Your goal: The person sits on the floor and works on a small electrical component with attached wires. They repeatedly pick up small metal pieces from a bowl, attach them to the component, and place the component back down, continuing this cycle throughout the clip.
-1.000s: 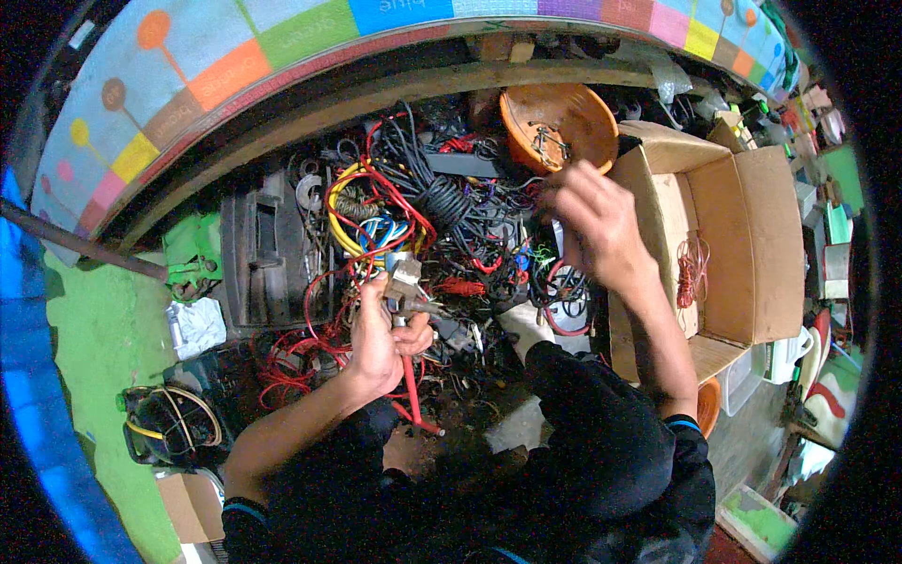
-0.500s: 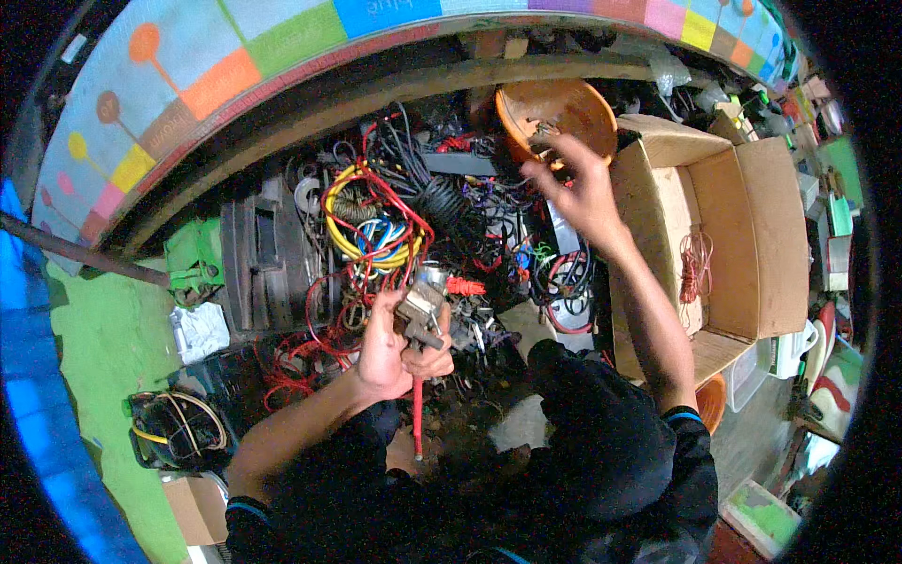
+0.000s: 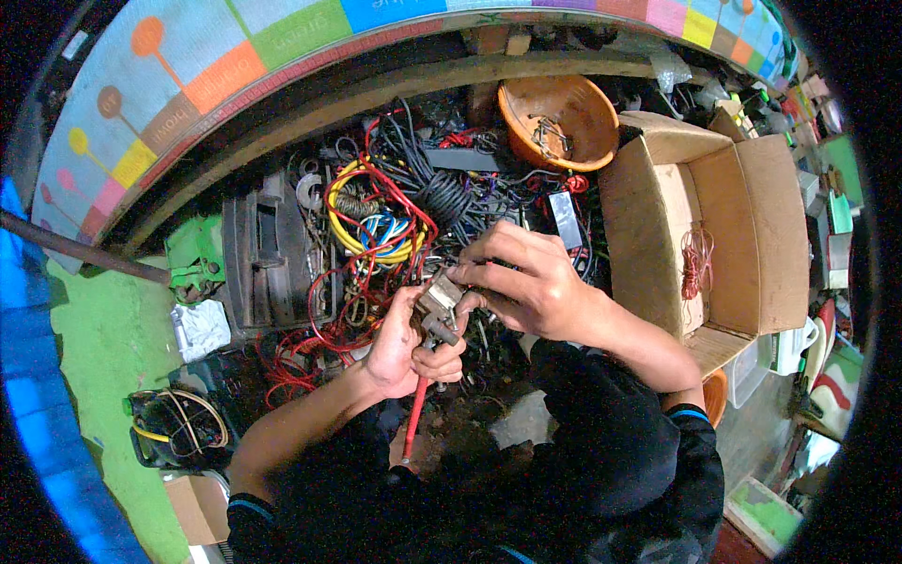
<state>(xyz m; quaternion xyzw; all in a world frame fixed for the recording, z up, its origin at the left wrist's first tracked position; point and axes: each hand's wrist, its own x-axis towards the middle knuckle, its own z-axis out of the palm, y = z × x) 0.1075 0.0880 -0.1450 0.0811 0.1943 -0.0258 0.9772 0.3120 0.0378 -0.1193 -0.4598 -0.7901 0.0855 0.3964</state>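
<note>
A: Where are our edges running?

B: A beam [image 3: 423, 78] is curving across the far side, a dark case [image 3: 267, 249] is bounding the left, and a carton [image 3: 646, 235] is walling off the right. Our right forearm [image 3: 629, 338] is passing just beside the carton's near corner, so room there is looking tight. Grey floor [image 3: 754, 423] is showing at lower right, past the carton.

A: And what are our hands doing?

B: Our left hand [image 3: 390, 352] is gripping a metal piece [image 3: 439, 303] in the middle, in front of our body; a red rod [image 3: 415, 418] is extending from below that hand toward us. Our right hand [image 3: 531, 285] is curling its fingers at the metal piece's upper edge; we cannot tell whether it is pinching anything.

A: What is standing in the way?

B: Just beyond the hands, a yellow coil [image 3: 339, 240] is lying on the left and black cable [image 3: 446, 199] in the middle. Beyond our right hand, an orange bowl [image 3: 594, 113] is sitting near the carton, holding thin metal bits [image 3: 549, 137]. Inside the carton, a red bundle [image 3: 694, 268] is lying.
</note>
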